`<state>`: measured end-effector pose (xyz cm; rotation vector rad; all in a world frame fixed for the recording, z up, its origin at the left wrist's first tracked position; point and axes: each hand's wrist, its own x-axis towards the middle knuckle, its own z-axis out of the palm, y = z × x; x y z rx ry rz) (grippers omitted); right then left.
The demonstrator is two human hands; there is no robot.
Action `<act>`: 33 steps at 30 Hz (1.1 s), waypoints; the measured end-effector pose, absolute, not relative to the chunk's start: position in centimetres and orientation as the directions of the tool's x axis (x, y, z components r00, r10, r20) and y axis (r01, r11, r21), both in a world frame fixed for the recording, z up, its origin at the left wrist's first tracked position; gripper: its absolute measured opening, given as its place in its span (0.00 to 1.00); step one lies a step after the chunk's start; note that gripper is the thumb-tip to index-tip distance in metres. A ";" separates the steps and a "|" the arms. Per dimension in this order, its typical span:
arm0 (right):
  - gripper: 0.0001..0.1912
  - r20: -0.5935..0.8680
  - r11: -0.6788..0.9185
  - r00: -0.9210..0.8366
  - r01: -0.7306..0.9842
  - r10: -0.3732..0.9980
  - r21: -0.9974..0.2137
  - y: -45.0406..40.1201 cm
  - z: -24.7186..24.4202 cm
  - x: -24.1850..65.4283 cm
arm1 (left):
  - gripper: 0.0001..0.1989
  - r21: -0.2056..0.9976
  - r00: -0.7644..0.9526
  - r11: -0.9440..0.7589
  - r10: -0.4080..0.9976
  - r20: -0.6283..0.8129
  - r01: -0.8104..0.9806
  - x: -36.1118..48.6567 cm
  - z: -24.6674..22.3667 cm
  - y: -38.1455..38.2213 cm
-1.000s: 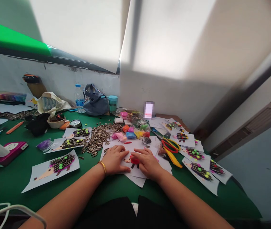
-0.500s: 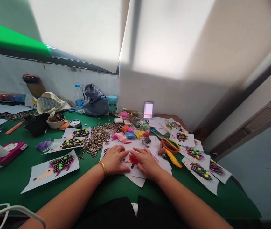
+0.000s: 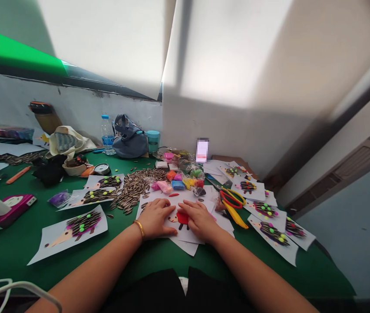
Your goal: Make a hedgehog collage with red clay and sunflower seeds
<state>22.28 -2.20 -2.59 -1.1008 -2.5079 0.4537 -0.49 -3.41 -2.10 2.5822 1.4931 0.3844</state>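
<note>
A red clay patch (image 3: 182,218) with a pale snout and dark legs lies on white paper (image 3: 185,248) in front of me. My left hand (image 3: 157,218) rests flat on the paper's left part, its fingers spread and holding nothing. At the right edge of the red patch is my right hand (image 3: 199,221), fingers stretched out and touching it, with nothing held. A small red strip (image 3: 173,195) sits beyond my hands. Behind them are colourful clay packets (image 3: 178,185) and a pile of sunflower seeds (image 3: 136,187).
Scissors with red handles (image 3: 232,198) and a yellow cutter (image 3: 237,217) lie right of my hands. Hedgehog cards stand out at left (image 3: 50,234) and right (image 3: 291,252). A bottle (image 3: 107,139), a blue bag (image 3: 129,141) and a phone (image 3: 202,151) are at the back.
My right hand has shifted slightly to the right, uncovering more of the red patch and its dark legs. My left hand has stayed nearly in place.
</note>
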 end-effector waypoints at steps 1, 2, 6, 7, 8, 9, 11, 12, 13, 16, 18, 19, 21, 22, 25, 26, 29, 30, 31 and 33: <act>0.34 0.193 0.644 -0.631 0.636 0.751 -0.426 -2.2 -2.6 22.3 | 0.40 0.241 0.477 -0.500 0.866 0.149 0.832 -0.5 -2.1 -3.4; 0.34 0.195 0.642 -0.628 0.637 0.753 -0.427 -2.1 -2.6 22.3 | 0.40 0.241 0.478 -0.499 0.867 0.145 0.832 -0.5 -2.0 -3.4; 0.34 0.235 0.643 -0.613 0.619 0.755 -0.450 -2.0 -2.7 22.6 | 0.40 0.242 0.474 -0.494 0.869 0.141 0.835 -0.4 -1.9 -3.5; 0.34 0.240 0.648 -0.617 0.612 0.750 -0.453 -2.0 -2.7 22.7 | 0.40 0.242 0.474 -0.494 0.869 0.141 0.835 -0.4 -1.9 -3.5; 0.34 0.241 0.654 -0.623 0.607 0.744 -0.451 -2.0 -2.6 22.8 | 0.40 0.243 0.473 -0.494 0.870 0.141 0.835 -0.4 -1.9 -3.5; 0.34 0.239 0.660 -0.629 0.606 0.739 -0.445 -2.0 -2.6 23.0 | 0.41 0.244 0.474 -0.494 0.869 0.141 0.834 -0.5 -1.9 -3.4; 0.33 0.242 0.669 -0.636 0.607 0.733 -0.429 -2.2 -2.5 23.1 | 0.41 0.245 0.474 -0.495 0.869 0.141 0.834 -0.5 -1.9 -3.4; 0.33 0.247 0.674 -0.639 0.606 0.728 -0.422 -2.2 -2.4 23.2 | 0.41 0.246 0.474 -0.494 0.869 0.141 0.834 -0.5 -2.0 -3.4; 0.33 0.252 0.682 -0.644 0.601 0.722 -0.416 -2.3 -2.4 23.2 | 0.41 0.245 0.474 -0.494 0.869 0.142 0.834 -0.5 -2.0 -3.4; 0.34 0.246 0.710 -0.678 0.580 0.692 -0.399 -2.6 -2.2 23.4 | 0.41 0.242 0.475 -0.497 0.868 0.146 0.833 -0.5 -2.0 -3.4; 0.33 0.240 0.721 -0.693 0.574 0.680 -0.387 -2.7 -2.1 23.7 | 0.41 0.241 0.476 -0.499 0.866 0.151 0.832 -0.5 -2.0 -3.4; 0.33 0.244 0.723 -0.692 0.574 0.679 -0.383 -2.8 -2.0 23.9 | 0.41 0.242 0.476 -0.500 0.866 0.153 0.831 -0.5 -2.1 -3.4; 0.32 0.259 0.724 -0.685 0.577 0.681 -0.377 -2.8 -1.8 24.3 | 0.41 0.249 0.475 -0.499 0.867 0.153 0.830 -0.6 -2.1 -3.4; 0.32 0.261 0.726 -0.686 0.576 0.679 -0.375 -2.9 -1.7 24.5 | 0.41 0.253 0.474 -0.497 0.868 0.152 0.830 -0.6 -2.2 -3.3; 0.32 0.238 0.740 -0.713 0.562 0.660 -0.368 -3.0 -1.4 24.9 | 0.41 0.256 0.472 -0.494 0.870 0.144 0.831 -0.6 -2.2 -3.3; 0.32 0.233 0.744 -0.719 0.558 0.655 -0.367 -3.0 -1.3 24.9 | 0.41 0.255 0.472 -0.493 0.870 0.143 0.832 -0.6 -2.2 -3.3; 0.32 0.246 0.745 -0.715 0.555 0.655 -0.370 -3.2 -1.2 24.8 | 0.41 0.252 0.474 -0.495 0.869 0.143 0.831 -0.6 -2.1 -3.3; 0.33 0.249 0.746 -0.715 0.553 0.654 -0.372 -3.2 -1.1 24.6 | 0.41 0.254 0.475 -0.496 0.868 0.143 0.830 -0.6 -2.1 -3.3; 0.33 0.245 0.748 -0.720 0.548 0.650 -0.375 -3.3 -1.1 24.5 | 0.41 0.254 0.475 -0.497 0.868 0.144 0.830 -0.6 -2.1 -3.3; 0.34 0.219 0.752 -0.738 0.536 0.638 -0.384 -3.5 -0.9 24.1 | 0.41 0.254 0.476 -0.498 0.867 0.149 0.829 -0.6 -2.1 -3.3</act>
